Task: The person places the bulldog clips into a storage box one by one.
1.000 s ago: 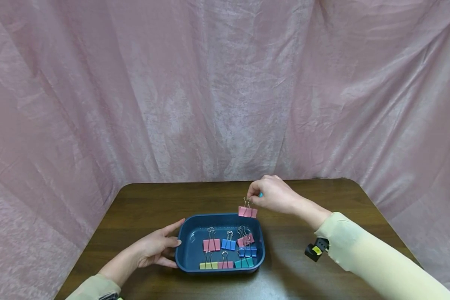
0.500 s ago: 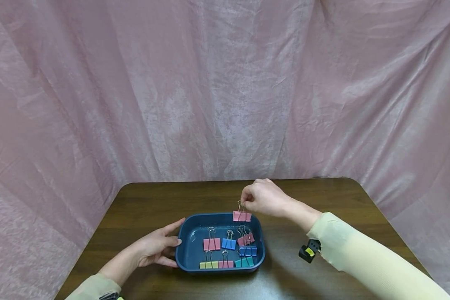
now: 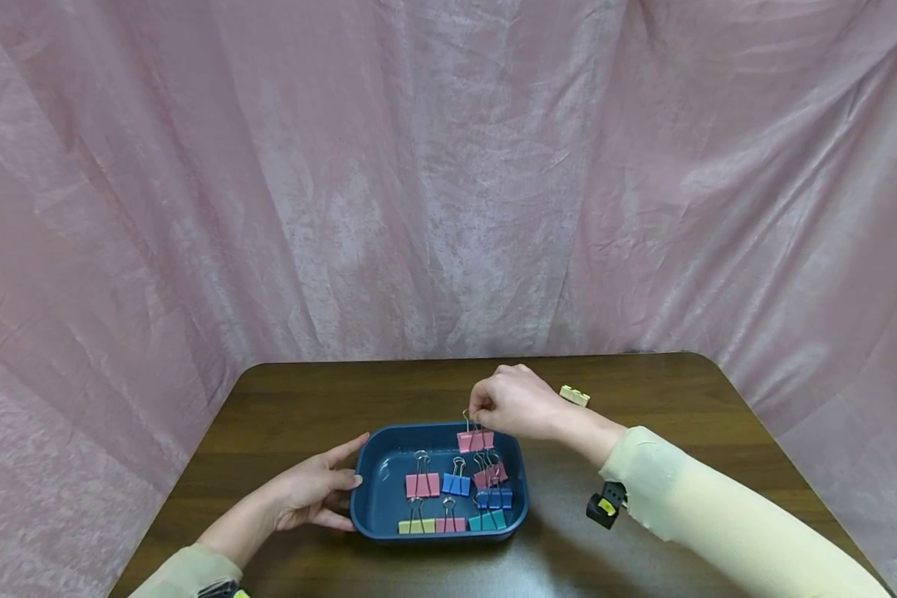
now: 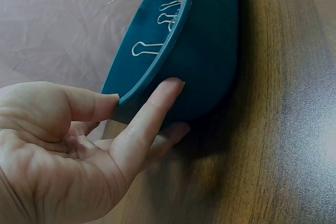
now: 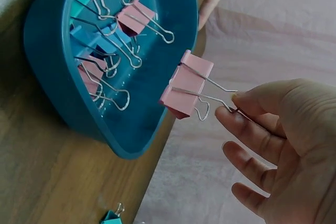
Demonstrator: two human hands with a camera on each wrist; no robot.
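Observation:
My right hand [image 3: 519,403] pinches the wire handle of a pink binder clip [image 5: 186,85] between thumb and forefinger. That clip hangs over the tray's far right part, apart from the clips inside. My left hand [image 3: 310,492] grips the left end of the dark blue tray [image 3: 377,511], its thumb at the rim and its fingers spread against the outer wall. Inside lie several binder clips, among them a pink clip [image 3: 422,485], a blue clip [image 3: 456,484], a yellow clip [image 3: 416,526] and a teal clip [image 3: 487,521]. They gather toward the tray's right and near sides.
On the brown wooden table [image 3: 299,407], a yellow binder clip [image 3: 574,395] lies beyond the right forearm. A teal clip [image 5: 111,217] also lies on the table, partly cut off in the right wrist view. A pink curtain [image 3: 433,183] hangs behind the table.
My right hand has moved left and nearer, carrying the pink binder clip from the tray's far right corner to over its inside. A yellow clip has come into sight behind the forearm. The left hand stays.

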